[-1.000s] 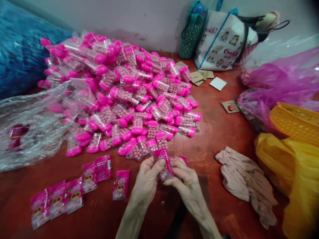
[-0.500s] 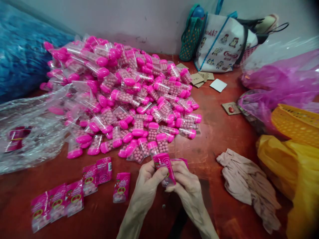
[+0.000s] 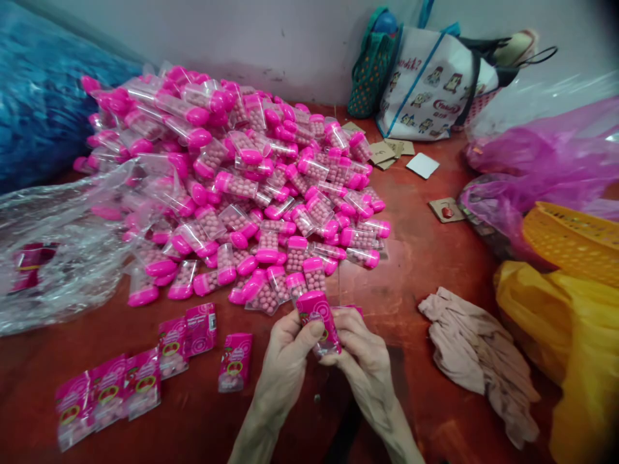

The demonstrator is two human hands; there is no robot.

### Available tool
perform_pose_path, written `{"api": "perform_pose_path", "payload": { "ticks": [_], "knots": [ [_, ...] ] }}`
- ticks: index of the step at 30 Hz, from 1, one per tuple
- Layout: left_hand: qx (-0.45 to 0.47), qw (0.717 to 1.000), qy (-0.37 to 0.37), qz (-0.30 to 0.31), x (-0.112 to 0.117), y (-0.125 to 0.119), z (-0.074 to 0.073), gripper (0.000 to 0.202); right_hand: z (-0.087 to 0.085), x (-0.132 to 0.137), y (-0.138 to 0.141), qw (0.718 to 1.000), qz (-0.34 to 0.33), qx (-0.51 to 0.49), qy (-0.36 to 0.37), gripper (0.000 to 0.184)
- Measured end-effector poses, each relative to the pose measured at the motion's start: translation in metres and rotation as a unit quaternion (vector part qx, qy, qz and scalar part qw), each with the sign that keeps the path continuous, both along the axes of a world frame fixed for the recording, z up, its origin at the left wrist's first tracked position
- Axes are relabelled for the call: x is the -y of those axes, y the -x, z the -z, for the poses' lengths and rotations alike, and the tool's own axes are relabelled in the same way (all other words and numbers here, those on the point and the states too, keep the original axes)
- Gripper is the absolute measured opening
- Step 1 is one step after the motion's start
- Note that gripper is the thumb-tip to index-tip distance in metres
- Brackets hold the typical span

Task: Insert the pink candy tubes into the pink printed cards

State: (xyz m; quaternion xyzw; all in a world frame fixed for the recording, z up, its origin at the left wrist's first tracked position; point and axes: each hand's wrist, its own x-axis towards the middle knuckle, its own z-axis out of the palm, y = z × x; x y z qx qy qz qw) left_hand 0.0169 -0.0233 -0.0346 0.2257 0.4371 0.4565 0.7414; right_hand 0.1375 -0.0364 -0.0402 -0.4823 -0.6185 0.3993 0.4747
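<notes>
A bright pink printed candy pack with a clear lower end is pinched between both my hands. My left hand grips its left side, thumb across the front. My right hand closes on its lower right edge, fingers curled behind. Another pink edge shows beyond my right fingers; whether I hold it, I cannot tell. Just past my hands rises a large pile of clear containers with pink caps and pink candy balls. A single printed pack lies left of my left hand, and several more packs lie farther left.
Clear plastic film spreads at the left, before a blue sack. Along the right are a crumpled cloth, a yellow bag, a yellow basket and purple plastic. Bags and cardboard pieces sit by the wall.
The pack in my hands has tilted slightly, and its top edge now looks rounder. My fingers have shifted a little on it. The whole view has moved slightly.
</notes>
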Motion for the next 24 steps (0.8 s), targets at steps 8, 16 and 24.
{"api": "perform_pose_path", "payload": {
  "ticks": [8, 16, 24],
  "knots": [
    [-0.056, 0.995, -0.037, -0.075, -0.009, 0.01, 0.001, 0.035, -0.001, -0.001, 0.0, 0.999, -0.019, -0.018, 0.027, 0.014],
    [-0.084, 0.992, -0.046, -0.08, -0.01, 0.017, 0.005, 0.026, 0.008, -0.002, -0.005, 0.996, -0.056, -0.034, 0.054, 0.007],
    [-0.107, 0.989, -0.077, -0.062, -0.008, 0.016, 0.01, 0.019, 0.006, -0.003, -0.009, 0.993, -0.068, -0.024, 0.091, 0.016]
  ]
}}
